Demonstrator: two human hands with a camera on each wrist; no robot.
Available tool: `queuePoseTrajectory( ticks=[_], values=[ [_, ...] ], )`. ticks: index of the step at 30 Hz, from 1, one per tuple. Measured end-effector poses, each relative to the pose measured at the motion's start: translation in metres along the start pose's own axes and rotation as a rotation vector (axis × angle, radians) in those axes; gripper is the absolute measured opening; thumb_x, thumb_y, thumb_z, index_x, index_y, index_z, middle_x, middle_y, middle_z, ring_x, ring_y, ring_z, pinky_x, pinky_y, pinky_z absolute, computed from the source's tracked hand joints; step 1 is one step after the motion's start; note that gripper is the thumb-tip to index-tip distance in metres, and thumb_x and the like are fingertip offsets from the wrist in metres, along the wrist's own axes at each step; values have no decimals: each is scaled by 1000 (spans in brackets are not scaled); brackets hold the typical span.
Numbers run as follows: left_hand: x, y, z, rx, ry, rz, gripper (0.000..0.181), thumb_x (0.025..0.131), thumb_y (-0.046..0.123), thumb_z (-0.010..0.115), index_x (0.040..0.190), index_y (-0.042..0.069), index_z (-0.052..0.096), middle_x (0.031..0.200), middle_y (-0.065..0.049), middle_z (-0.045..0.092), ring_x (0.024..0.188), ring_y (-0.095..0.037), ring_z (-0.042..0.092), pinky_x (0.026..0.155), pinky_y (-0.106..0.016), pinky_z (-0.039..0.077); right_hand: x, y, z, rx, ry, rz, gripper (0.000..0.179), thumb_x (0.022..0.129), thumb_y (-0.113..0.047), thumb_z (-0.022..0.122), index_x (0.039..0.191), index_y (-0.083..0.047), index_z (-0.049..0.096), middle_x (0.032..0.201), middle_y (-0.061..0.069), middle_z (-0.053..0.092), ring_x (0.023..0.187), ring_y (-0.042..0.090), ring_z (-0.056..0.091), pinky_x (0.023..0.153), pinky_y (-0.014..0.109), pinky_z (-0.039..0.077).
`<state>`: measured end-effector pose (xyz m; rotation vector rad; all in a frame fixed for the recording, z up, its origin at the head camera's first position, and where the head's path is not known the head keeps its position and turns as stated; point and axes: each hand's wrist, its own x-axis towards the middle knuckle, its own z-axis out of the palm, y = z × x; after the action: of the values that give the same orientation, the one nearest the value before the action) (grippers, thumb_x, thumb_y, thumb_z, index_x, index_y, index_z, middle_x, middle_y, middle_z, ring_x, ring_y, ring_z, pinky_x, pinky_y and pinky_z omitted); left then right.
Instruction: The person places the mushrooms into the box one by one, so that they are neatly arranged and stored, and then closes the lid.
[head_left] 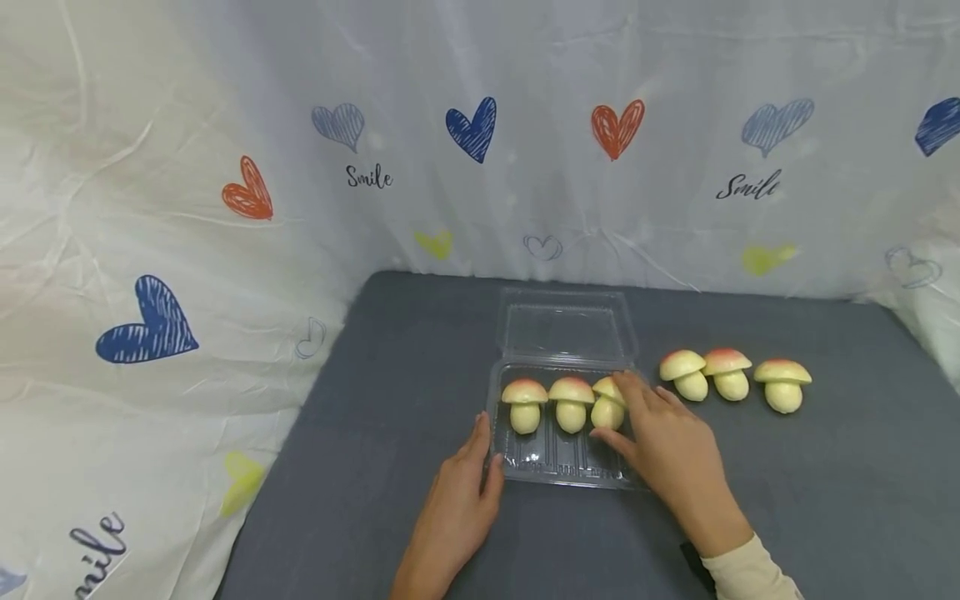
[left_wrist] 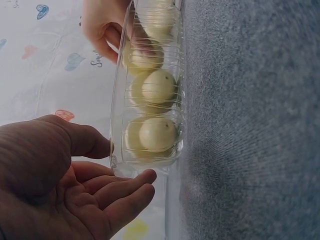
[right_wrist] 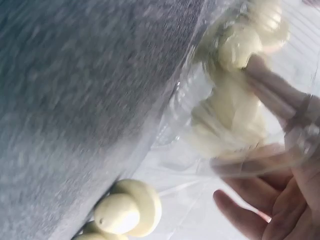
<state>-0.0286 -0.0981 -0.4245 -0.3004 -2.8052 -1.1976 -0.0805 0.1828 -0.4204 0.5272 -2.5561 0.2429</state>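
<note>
A clear plastic clamshell box (head_left: pixel 555 479) lies on the table with its lid (head_left: pixel 562 329) folded back. Inside, a mushroom (head_left: pixel 524 407) with a pinkish cap and pale stem stands beside a second mushroom (head_left: pixel 571 405). My right hand (head_left: pixel 671 446) reaches over the box's right side. Its thumb and fingers pinch a third mushroom (head_left: pixel 608 408), partly covered by the hand. My left hand (head_left: pixel 457 504) is at the box's left side. In the left wrist view the left thumb (left_wrist: pixel 92 141) touches the rim, and the other fingers extend loosely beside the wall.
To the right of the box, a mushroom (head_left: pixel 686 377) sits against another mushroom (head_left: pixel 729 375); one more mushroom (head_left: pixel 783 386) stands farther right. The dark grey tabletop (head_left: pixel 375 417) meets a white curtain (head_left: pixel 555 192) printed with hearts at the back and left.
</note>
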Motion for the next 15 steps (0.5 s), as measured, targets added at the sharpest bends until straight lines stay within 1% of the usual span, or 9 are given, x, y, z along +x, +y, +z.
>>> queuePoseTrajectory(
  ticks=[4,8,15],
  values=[
    [-1,0,1,1,16,23,57,108,13,60,158,-7,41,158,-25,45,143,-33,50,111,-51,49,0,-3,2,-54,39,-6,93,68,-45,99,140,2,62,125,24,73,90,40,77,97,53,57],
    [-1,1,0,4,36,46,56,108,12,60,156,-8,43,157,-27,47,142,-34,51,112,-50,48,2,-5,4,-92,56,-10,94,66,-45,100,138,4,63,126,25,73,93,41,77,96,53,58],
    [-2,1,1,12,25,28,56,107,12,61,157,-8,43,157,-26,47,142,-34,51,111,-51,49,0,-10,7,-105,61,-3,94,64,-43,101,135,7,65,127,24,73,92,39,78,97,55,58]
  ],
)
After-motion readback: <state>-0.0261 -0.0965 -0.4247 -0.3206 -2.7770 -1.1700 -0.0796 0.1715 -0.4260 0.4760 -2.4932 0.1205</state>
